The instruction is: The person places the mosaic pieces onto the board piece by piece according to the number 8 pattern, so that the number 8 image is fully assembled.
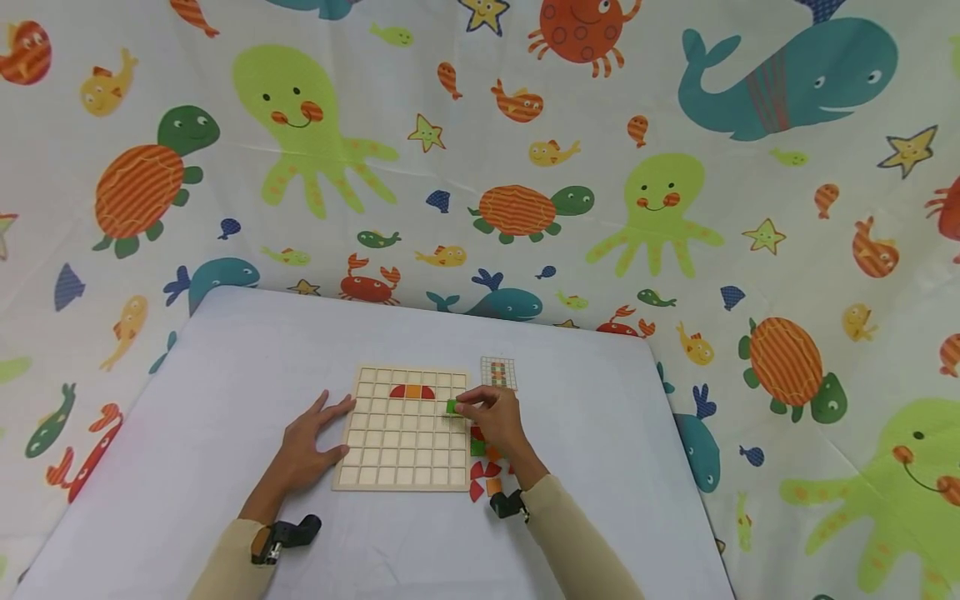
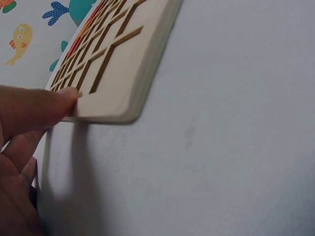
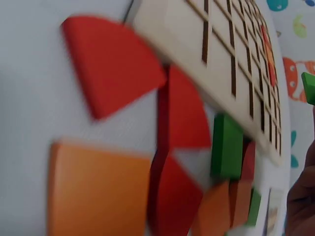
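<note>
A wooden grid board [image 1: 405, 488] lies on the white table, holding an orange square [image 1: 413, 392] between two red quarter pieces [image 1: 397, 391] in an upper row. My right hand [image 1: 498, 419] pinches a green piece [image 1: 452, 407] over the board's right side; that green piece [image 3: 309, 87] also shows at the right wrist view's edge. With fingers spread, my left hand [image 1: 306, 442] touches the board's left edge; in the left wrist view a fingertip of this hand [image 2: 34, 110] rests on the board's rim [image 2: 110, 110].
Loose red [image 3: 115, 64], orange [image 3: 98, 189] and green [image 3: 227, 147] pieces lie right of the board, partly under my right hand. A small pattern card [image 1: 498, 372] sits beyond them. Behind the table hangs a cloth [image 1: 465, 275] printed with sea animals.
</note>
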A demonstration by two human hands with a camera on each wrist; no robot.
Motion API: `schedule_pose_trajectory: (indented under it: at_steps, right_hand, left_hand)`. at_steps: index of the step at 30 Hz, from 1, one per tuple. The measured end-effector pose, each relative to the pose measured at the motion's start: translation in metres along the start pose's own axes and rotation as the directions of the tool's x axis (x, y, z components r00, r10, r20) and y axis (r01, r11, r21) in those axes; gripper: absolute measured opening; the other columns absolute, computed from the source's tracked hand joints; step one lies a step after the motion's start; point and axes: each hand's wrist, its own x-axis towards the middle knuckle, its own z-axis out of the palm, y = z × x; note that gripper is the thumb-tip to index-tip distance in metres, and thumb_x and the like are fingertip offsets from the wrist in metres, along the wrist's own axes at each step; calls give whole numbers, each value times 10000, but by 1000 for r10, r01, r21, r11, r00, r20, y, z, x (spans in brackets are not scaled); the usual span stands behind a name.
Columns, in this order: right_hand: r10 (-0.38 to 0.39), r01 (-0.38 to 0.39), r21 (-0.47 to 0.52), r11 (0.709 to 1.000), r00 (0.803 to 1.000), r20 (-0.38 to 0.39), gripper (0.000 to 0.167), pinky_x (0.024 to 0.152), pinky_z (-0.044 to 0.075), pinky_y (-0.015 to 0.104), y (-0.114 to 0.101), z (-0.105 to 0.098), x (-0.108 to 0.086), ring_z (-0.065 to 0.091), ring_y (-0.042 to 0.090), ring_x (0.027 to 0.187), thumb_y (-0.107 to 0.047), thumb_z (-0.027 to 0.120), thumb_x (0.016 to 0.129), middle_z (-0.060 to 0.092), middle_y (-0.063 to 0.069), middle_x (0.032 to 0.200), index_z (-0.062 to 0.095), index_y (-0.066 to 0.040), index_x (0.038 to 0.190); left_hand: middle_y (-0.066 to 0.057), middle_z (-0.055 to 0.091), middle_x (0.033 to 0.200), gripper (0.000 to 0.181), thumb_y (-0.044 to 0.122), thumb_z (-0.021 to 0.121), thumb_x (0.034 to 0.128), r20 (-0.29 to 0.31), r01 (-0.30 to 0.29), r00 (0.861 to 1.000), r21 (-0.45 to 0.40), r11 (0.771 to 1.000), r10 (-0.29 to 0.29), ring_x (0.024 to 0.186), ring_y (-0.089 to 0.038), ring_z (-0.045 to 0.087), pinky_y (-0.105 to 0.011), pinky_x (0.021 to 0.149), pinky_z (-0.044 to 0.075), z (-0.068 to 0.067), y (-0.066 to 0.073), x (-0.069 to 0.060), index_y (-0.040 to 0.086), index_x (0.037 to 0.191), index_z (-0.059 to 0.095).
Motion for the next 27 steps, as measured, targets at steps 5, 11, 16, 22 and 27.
schedule_pose_trajectory:
  at_steps: [5,11,16,22,27]
  right_hand:
    - [-11,10,55,998,1000,24,97,547,502,225,-9,21,6,617,262,649,-209,844,913,799,67,995,846,-155,994]
    - [-32,33,-17,999,999,15,67,675,553,232,-16,47,13,696,106,795,-197,869,887,818,20,963,855,-172,947]
    - [18,-17,-62,998,1000,1,57,730,569,257,-23,67,19,699,61,838,-203,888,865,799,-67,905,850,-210,907]
    - [37,-40,-129,991,999,-29,51,733,562,237,-24,86,26,676,29,765,-196,892,860,780,-87,816,844,-193,878]
    - [25,-36,-193,980,998,-61,52,670,529,228,-23,97,30,642,2,718,-219,884,872,752,-119,768,836,-237,866]
  left_hand:
    - [-233,358,1705,767,86,824,863,-2,-10,1000,8,1000,10,1593,-557,215,-825,1199,163,1,-1,0,134,1566,521]
    - [-236,368,1699,766,84,825,862,-4,-15,1000,8,1000,15,1589,-563,220,-824,1200,173,1,0,0,123,1564,523]
    - [-210,393,1693,767,77,826,861,-7,-23,1000,4,1000,23,1595,-553,216,-819,1203,174,0,0,1,125,1564,524]
    - [-192,409,1689,767,74,821,861,-10,-25,1000,3,1000,25,1601,-543,211,-814,1210,170,1,0,2,125,1565,522]
    - [-200,405,1689,769,78,828,853,-12,-16,1000,1,1000,16,1595,-549,220,-822,1198,183,2,1,2,136,1561,532]
